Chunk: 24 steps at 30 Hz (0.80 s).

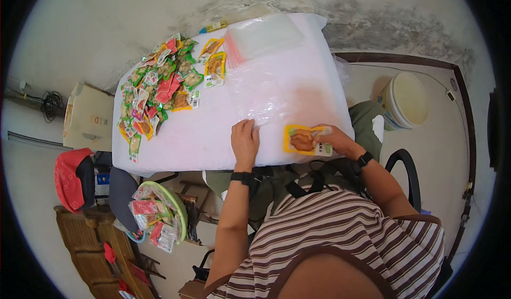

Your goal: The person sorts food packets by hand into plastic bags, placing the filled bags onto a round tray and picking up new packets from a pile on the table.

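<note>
My right hand (338, 140) grips a yellow-edged vacuum food packet (302, 140) by its white end, near the table's front edge. Brown food shows through the packet's window. To its left, my left hand (245, 142) pinches the near edge of a clear plastic bag (259, 95), fingers curled and thumb partly hidden. That bag lies flat on the white-covered table (191, 147). Beyond it rests a stack of clear plastic bags (267, 35) with red edges. Two more yellow-edged packets, a nearer one (215, 68) and a farther one (210, 50), lie left of the stack.
A heap of small food packets (159, 81) covers the table's left side. A bottle of yellow liquid (214, 26) lies at the back edge. Below left, a green basket (181, 207) holds filled bags. A white bucket (407, 99) stands on the floor at right.
</note>
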{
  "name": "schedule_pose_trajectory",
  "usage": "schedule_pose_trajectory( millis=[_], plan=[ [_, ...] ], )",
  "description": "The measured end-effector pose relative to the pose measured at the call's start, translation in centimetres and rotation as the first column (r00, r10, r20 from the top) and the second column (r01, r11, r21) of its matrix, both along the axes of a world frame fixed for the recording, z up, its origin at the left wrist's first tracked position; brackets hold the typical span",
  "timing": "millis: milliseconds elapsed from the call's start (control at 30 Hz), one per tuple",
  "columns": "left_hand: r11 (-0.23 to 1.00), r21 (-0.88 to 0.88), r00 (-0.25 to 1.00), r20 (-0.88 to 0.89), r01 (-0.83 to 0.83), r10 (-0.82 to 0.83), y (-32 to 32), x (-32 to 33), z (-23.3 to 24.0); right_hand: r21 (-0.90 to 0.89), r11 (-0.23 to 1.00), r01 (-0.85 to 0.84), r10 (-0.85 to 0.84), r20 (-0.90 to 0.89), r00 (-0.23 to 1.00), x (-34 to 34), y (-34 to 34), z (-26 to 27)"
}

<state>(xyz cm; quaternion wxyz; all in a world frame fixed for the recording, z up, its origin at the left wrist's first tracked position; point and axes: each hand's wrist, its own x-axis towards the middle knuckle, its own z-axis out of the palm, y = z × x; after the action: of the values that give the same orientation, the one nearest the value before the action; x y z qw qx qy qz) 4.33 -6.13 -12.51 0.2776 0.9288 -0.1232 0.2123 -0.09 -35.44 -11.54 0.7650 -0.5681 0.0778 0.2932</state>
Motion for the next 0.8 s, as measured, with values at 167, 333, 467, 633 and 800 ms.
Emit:
schedule_pose_trajectory(
  millis=[167,333,467,633,800],
  plan=[
    [0.998,-0.046,0.999,-0.001,-0.043,0.043,-1.1,-0.2,0.2,-0.043,0.999,0.009,-0.005,0.107,0.994,1.2,2.5,0.3],
    [1.000,-0.007,1.000,-0.003,-0.015,0.015,-2.0,-1.5,1.0,-0.164,0.986,0.015,0.011,0.160,0.987,2.4,3.4,0.4],
    [1.000,-0.010,1.000,0.017,-0.025,0.026,-2.4,-2.2,1.5,-0.236,0.967,0.093,-0.049,0.187,0.981,2.8,3.6,0.6],
    [1.000,-0.012,0.998,0.064,0.008,-0.007,-3.2,-2.5,1.2,-0.070,0.957,0.283,-0.269,0.155,0.950,3.0,4.7,-1.4],
    [0.999,-0.026,0.997,0.069,0.034,-0.032,-3.5,-2.8,-0.2,0.153,0.954,0.258,-0.255,-0.044,0.966,2.9,6.2,-0.2]
  ],
)
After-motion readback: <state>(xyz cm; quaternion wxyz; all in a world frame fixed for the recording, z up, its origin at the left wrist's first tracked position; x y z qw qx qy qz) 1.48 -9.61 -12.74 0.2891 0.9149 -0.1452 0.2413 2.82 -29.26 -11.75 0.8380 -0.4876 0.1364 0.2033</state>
